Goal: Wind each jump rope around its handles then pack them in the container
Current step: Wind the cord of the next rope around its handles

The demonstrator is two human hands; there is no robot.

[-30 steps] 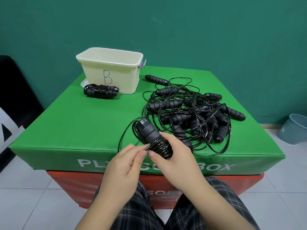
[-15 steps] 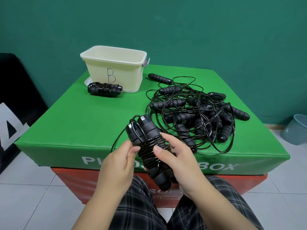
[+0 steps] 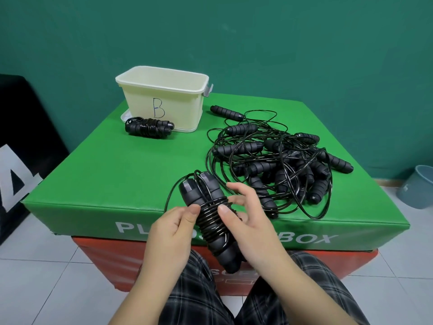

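A black jump rope (image 3: 212,215) with its two handles side by side and cord coiled round their middle is held over the near edge of the green box. My left hand (image 3: 172,231) pinches the coils from the left. My right hand (image 3: 251,221) holds the handles from the right, thumb on the coils and upper fingers spread. A loose cord loop hangs off the top left of the handles. A tangled pile of black jump ropes (image 3: 278,163) lies to the right. A cream container marked B (image 3: 164,97) stands at the back, with one wound rope (image 3: 148,127) lying in front of it.
The green plyo box (image 3: 105,174) sits on a red box (image 3: 121,266). A grey bin (image 3: 417,188) stands on the tiled floor at the right. A black panel leans at the far left. My plaid-clad legs are below the hands.
The handles have turned more upright and lifted off the box edge. More turns of cord sit on them. My right hand's fingers have spread open along the handles.
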